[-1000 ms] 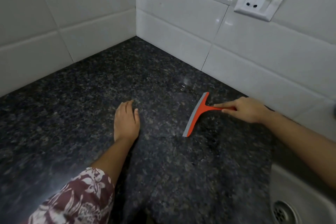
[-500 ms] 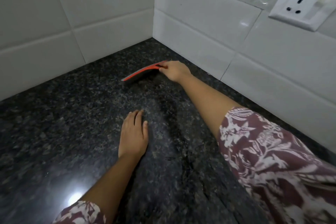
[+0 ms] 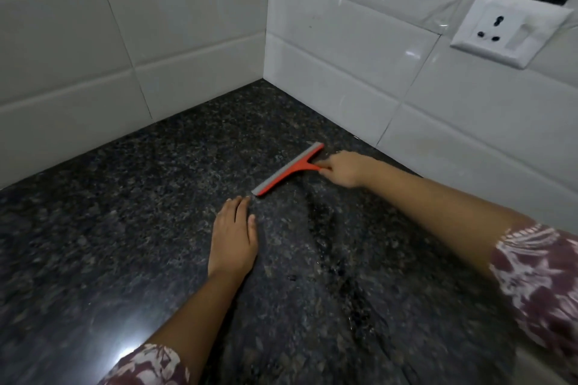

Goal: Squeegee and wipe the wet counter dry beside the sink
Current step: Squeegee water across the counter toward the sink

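Note:
An orange squeegee (image 3: pixel 286 170) with a grey rubber blade rests blade-down on the dark speckled granite counter (image 3: pixel 125 228), near the right wall. My right hand (image 3: pixel 345 167) is closed on its short handle. My left hand (image 3: pixel 233 239) lies flat on the counter, palm down, fingers together, its fingertips just short of the blade's near end. A wet streak (image 3: pixel 325 228) runs along the counter to the right of my left hand.
White tiled walls (image 3: pixel 344 50) meet in a corner behind the counter. A white wall socket (image 3: pixel 506 31) sits on the right wall. A bright light reflection (image 3: pixel 125 350) shines on the counter at the front left.
My right hand pushed the squeegee from near the sink up into the corner, then drew it back toward me and rightward. My left hand stayed flat. The sink has left the view.

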